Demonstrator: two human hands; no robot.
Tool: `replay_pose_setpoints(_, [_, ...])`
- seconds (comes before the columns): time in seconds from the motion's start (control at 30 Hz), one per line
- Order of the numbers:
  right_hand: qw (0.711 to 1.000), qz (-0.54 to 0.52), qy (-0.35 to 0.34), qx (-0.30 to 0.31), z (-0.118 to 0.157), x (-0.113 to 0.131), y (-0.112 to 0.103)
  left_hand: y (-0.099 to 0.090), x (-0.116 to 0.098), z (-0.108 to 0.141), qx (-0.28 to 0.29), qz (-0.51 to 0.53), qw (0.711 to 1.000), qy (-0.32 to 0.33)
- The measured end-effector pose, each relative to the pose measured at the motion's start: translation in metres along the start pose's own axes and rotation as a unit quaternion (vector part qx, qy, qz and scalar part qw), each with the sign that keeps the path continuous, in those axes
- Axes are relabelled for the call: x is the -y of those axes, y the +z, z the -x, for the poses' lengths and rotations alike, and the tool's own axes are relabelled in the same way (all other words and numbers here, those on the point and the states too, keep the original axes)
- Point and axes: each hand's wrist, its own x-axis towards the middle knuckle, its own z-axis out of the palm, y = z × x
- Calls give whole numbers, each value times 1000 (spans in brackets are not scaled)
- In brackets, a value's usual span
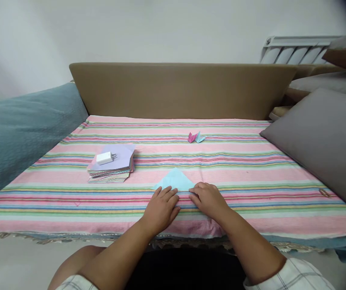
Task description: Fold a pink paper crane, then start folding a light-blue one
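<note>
Head cam's showing me 1 light-blue triangular sheet of paper (174, 179) on a pink striped cloth (161, 148), just beyond the fingers, long edge running left-right. Left hand (161, 207) lies flat, slightly spread, at that edge; right hand (209, 198) curls by the right corner, can't tell if pinching. Neither's clearly nearer.

No text, label, brand, number or sign can be read anywhere in view. The white plug adapter (104, 158) on the paper stack (110, 173) at the left shows no legible print; the light-blue paper (174, 179) near the middle and the striped cloth (239, 175) bear no readable lettering either.
</note>
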Motion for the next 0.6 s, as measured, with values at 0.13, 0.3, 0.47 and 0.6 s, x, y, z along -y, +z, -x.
replay_pose_setpoints(0.13, [1000, -1, 19, 13, 0, -5, -6, 0, 0, 0, -1, 2, 1000, -1])
replay_pose_setpoints(0.3, [999, -4, 40, 15, 0, -9, -8, 0, 0, 1, -2, 6, 1000, -2])
replay_pose_setpoints(0.47, [998, -2, 59, 11, 1, -10, -9, -1, 0, 0, -6, 9, 1000, -2])
replay_pose_setpoints(0.6, [997, 3, 71, 18, 1, -9, -11, -1, 0, 0, -7, 12, 1000, -2])
